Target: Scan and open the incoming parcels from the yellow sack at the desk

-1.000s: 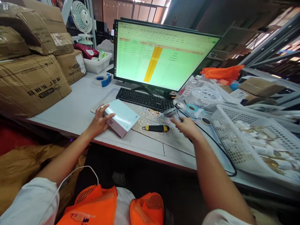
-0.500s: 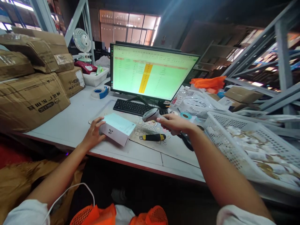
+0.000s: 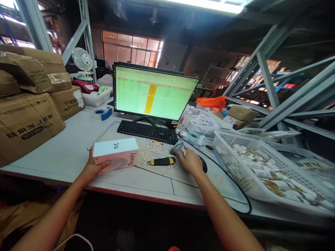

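My left hand [image 3: 95,165] grips the left end of a pink and white box [image 3: 117,158], thumb across its pink front. The box has a black squiggle on its white top face and dark lettering on the pink side. On the right, my right hand [image 3: 191,161] is closed around a grey barcode scanner [image 3: 177,147], held low at the desk mat; the hand hides most of its handle. Between the hands a yellow and black utility knife [image 3: 161,161] lies on the patterned mat [image 3: 154,170].
A keyboard [image 3: 146,131] sits below the lit monitor [image 3: 154,92]. Blue tape [image 3: 102,113] lies at the back left, near stacked cardboard boxes [image 3: 28,122]. At right stands a white basket [image 3: 235,167] of small rolled items, with a black cable [image 3: 222,168] alongside it.
My right hand has lowered the scanner toward the mat. My left hand has turned the box so its pink lettered side faces me. The camera view has shifted.
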Available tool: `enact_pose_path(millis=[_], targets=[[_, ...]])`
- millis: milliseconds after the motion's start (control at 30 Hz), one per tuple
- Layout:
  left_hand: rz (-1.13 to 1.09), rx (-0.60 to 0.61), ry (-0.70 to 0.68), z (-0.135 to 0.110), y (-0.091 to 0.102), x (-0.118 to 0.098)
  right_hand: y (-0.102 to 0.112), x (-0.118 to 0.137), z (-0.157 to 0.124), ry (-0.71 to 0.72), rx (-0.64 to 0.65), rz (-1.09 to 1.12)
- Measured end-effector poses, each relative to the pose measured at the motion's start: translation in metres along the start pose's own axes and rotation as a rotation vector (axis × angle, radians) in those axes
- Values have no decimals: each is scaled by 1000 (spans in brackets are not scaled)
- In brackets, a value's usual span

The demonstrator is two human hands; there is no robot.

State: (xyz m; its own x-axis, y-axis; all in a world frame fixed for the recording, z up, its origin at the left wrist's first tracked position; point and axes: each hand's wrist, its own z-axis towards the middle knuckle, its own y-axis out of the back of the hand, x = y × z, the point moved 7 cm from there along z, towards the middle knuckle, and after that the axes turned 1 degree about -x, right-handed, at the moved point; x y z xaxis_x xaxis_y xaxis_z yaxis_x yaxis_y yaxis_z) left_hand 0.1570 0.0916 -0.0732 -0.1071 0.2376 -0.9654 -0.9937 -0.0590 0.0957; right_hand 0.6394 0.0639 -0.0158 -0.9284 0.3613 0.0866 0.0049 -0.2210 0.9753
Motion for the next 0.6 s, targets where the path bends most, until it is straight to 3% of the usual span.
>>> enact_pose_path(millis=[100,167,267,400,600], targets=[[-12,69,160,-10,-7,14,28,27,19,111,-208,103],[-12,65,196,-12,-7,12,22,54,39,193,-111,124],[-25,75,199,-9,-7,9,-7,90,63,244,135,97],[0,80,160,-5,-5,17,-29,113,82,170,141,86],[-24,122,120,-6,-7,23,-44,119,89,118,237,119]])
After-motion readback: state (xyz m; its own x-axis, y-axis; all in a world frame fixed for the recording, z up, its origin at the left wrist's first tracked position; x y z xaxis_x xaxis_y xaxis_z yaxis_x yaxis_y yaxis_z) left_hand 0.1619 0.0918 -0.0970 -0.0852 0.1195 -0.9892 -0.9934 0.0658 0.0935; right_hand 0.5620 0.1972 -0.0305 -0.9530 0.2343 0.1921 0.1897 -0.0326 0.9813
